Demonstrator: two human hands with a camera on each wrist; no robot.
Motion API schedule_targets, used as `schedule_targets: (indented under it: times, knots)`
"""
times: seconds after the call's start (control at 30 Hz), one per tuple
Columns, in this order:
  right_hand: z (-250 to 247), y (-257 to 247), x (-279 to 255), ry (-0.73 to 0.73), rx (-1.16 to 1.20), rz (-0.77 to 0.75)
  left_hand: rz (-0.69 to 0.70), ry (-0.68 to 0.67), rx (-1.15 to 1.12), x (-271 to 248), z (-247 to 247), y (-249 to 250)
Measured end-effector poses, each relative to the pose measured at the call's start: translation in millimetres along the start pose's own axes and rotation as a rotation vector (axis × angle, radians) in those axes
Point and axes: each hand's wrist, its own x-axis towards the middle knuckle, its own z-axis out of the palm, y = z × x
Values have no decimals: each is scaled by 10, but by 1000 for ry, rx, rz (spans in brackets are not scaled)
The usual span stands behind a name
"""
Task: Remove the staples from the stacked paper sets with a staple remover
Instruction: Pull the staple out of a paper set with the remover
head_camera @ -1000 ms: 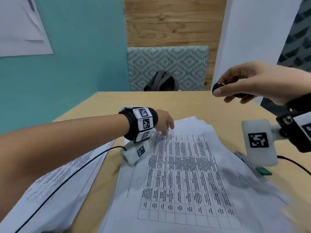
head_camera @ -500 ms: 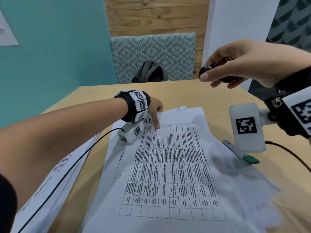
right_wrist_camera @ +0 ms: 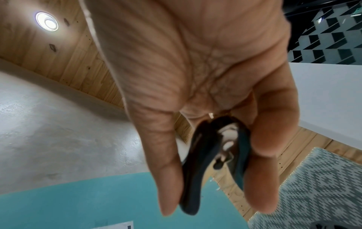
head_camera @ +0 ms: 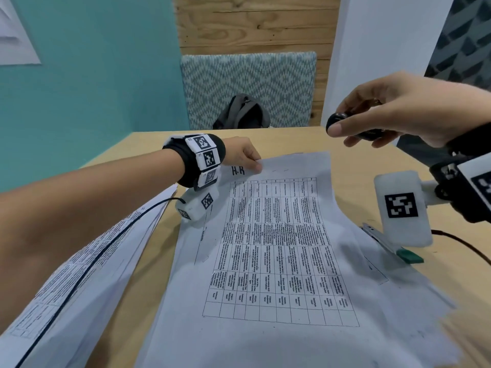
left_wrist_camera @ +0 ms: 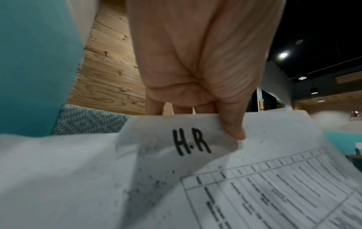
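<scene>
Aloft, right hand (head_camera: 398, 110) pinches staple remover (right_wrist_camera: 213, 162), long axis pointing leftward.

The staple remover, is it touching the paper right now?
No: in the head view the right hand holds the staple remover up in the air, well clear of the paper set on the table.

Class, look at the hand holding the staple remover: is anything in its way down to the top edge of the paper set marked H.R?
Nothing visible blocks it. The right hand holds the staple remover in the air above the wooden table; the left hand pinches the paper set at its top left corner, off to the side.
</scene>
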Motion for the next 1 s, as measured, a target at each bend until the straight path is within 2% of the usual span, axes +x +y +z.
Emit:
schedule_targets:
  times: [0.13,0.23,0.33,0.5,0.67,0.8,0.87,1.0]
  knots:
    - [16,23,22,-14,-11,3,-2,14,-22,-85,-24,15]
    - [16,52,39,-15,-9,8,14,103,-4,-156,-156,41]
    - [26,69,51,-13,-8,0,17,278,18,-235,-405,98]
    - [14,91,69,39,9,-31,42,654,12,-443,-924,319]
    - [-25,57,64,177,56,-101,112,955,170,-702,-1330,584]
    - [-22,-40,38,280,153,-252,164,1192,360,-975,-1421,752]
    - [-18,-89,-3,233,236,-318,222,1198,414,-1119,-1369,833]
    - [-93,-107,-55,59,408,-415,345,1069,420,-1341,-1273,915]
